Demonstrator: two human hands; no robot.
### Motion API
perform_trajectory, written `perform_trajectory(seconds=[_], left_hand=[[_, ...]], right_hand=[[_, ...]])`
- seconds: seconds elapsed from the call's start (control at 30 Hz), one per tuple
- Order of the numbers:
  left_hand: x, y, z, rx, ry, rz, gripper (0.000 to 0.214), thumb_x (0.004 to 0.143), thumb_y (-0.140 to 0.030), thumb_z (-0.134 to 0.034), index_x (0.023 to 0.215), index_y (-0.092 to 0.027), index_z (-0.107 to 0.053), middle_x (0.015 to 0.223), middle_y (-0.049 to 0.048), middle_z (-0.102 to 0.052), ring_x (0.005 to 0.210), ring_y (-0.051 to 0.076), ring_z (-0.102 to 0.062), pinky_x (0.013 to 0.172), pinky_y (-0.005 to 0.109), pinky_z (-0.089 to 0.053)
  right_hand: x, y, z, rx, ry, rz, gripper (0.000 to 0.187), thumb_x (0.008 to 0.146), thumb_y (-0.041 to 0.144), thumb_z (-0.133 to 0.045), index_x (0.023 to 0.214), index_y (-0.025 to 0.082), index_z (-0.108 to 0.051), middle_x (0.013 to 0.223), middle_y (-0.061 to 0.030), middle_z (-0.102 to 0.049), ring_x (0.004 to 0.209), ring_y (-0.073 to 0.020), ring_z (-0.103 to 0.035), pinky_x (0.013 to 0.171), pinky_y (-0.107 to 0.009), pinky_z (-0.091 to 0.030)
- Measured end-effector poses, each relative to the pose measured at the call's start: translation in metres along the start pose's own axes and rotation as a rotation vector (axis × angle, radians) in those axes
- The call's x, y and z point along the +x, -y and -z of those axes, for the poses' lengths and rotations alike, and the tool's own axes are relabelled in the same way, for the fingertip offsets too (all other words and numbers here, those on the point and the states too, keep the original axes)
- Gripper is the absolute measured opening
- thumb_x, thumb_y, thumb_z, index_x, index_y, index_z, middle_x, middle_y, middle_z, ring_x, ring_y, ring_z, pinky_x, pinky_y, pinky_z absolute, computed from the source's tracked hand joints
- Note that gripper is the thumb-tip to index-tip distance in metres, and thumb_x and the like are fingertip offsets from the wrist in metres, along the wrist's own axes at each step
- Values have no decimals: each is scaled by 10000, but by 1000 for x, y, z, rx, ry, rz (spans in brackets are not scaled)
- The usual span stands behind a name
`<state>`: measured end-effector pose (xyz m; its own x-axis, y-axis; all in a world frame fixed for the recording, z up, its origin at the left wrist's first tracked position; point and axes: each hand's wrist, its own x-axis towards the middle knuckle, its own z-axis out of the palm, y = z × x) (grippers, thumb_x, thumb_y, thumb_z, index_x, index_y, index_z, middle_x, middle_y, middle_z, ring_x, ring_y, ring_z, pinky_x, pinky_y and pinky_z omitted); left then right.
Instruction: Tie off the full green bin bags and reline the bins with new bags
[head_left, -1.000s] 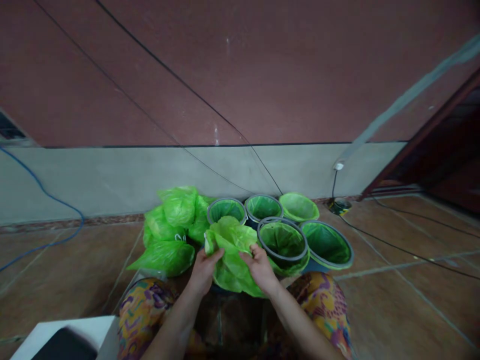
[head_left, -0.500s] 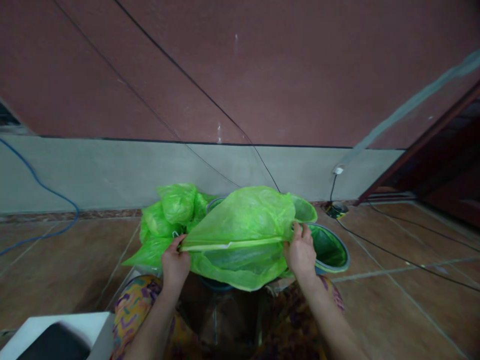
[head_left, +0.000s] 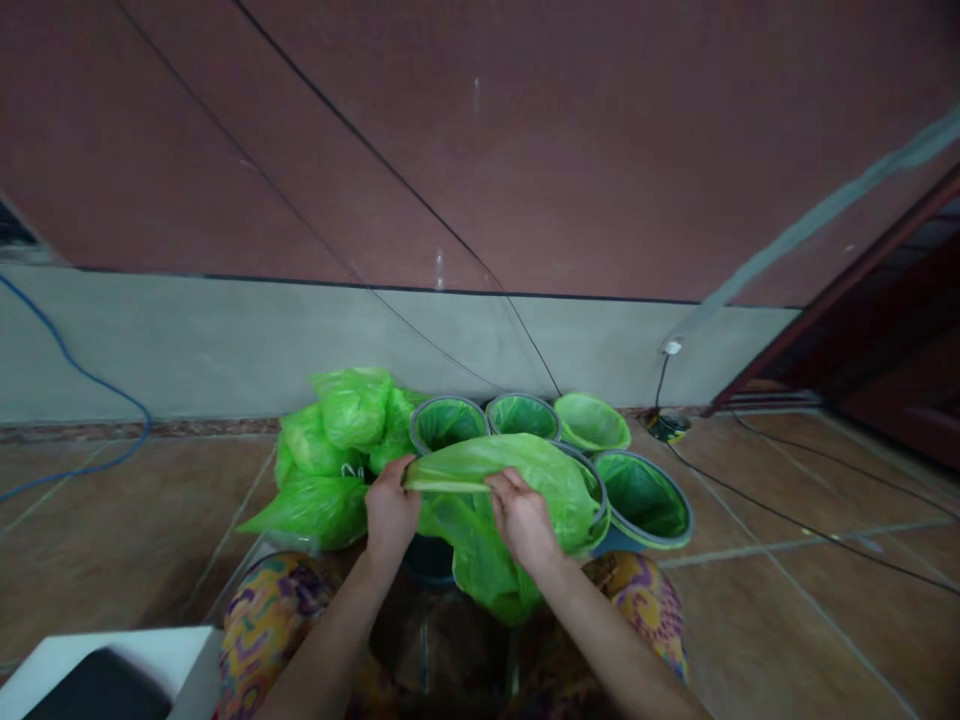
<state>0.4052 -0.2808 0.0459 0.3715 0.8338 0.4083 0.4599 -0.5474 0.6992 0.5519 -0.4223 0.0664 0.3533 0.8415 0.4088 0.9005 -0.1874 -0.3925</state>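
A thin, light green plastic bag (head_left: 495,560) is stretched by its hemmed edge between my two hands. My left hand (head_left: 391,512) pinches one end of the edge, and my right hand (head_left: 521,515) grips it further right. The bag's upper part droops over a grey-rimmed bin (head_left: 596,482), while the lower part hangs toward my knees. Behind it stand bins lined with green bags: one at left (head_left: 448,422), one in the middle (head_left: 523,412) and a pale one at right (head_left: 592,420). Another lined bin (head_left: 645,500) is beside my right forearm.
Filled green bags (head_left: 330,440) are heaped on the tiled floor at left, against the wall. A white box (head_left: 191,650) with a dark object on top sits at lower left. A black cable (head_left: 787,535) crosses the floor at right, and a blue cable (head_left: 90,372) hangs at left.
My hands have drawn closer together, the right one moving left. The puffed-up bag has dropped and folded, uncovering the bins behind it.
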Motion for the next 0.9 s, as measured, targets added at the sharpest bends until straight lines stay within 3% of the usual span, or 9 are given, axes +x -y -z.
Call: perform_trajectory(seconds=[0.13,0.27,0.5,0.67,0.77,0.83,0.9], left_hand=[[0,23,-4,89,58,8,485,652,-47,-442,1080,-126,-655,1079,117,-691,1007,245,-646,934,356,-488],[9,37,-1,78,64,61,485,635,-41,-459,1057,-151,-671,1077,100,-699,995,240,-650,931,341,-486],[24,45,9,-19,-5,223,422,650,-95,-481,1007,-159,-698,944,81,-733,850,242,-675,839,348,-512],[22,54,-3,-287,-36,388,384,575,-138,-540,917,-157,-713,886,66,-734,808,224,-672,781,325,-527],[20,60,-14,-554,-71,544,400,563,-191,-570,939,-137,-697,854,63,-725,673,183,-653,633,290,-529],[17,65,-19,-671,-81,645,417,553,-211,-586,948,-122,-685,799,53,-712,554,143,-607,522,257,-494],[13,72,-22,-673,-67,693,411,533,-204,-595,924,-111,-682,723,35,-692,479,116,-558,457,232,-453]], right_hand=[[5,-13,43,42,-173,-4,281,845,102,-421,995,202,-636,968,-52,-638,847,-158,-625,785,-262,-492],[2,-34,78,-93,-194,-61,280,825,120,-426,973,203,-650,961,-58,-650,836,-174,-625,743,-269,-496],[-21,-89,103,-481,-269,-231,284,826,149,-416,956,170,-667,992,-69,-650,723,-162,-597,589,-260,-428],[-28,-90,122,-502,-473,-269,228,833,238,-457,896,186,-670,905,-60,-649,802,-190,-597,671,-271,-433],[-32,-89,122,-400,-569,-301,228,819,233,-456,908,174,-658,875,-66,-651,761,-182,-609,679,-267,-447],[-37,-95,116,-380,-492,-313,231,807,203,-438,869,168,-658,858,-76,-662,719,-182,-616,649,-269,-452],[-45,-105,108,-394,-293,-298,242,799,176,-420,821,171,-662,849,-80,-678,664,-180,-619,605,-271,-451]])
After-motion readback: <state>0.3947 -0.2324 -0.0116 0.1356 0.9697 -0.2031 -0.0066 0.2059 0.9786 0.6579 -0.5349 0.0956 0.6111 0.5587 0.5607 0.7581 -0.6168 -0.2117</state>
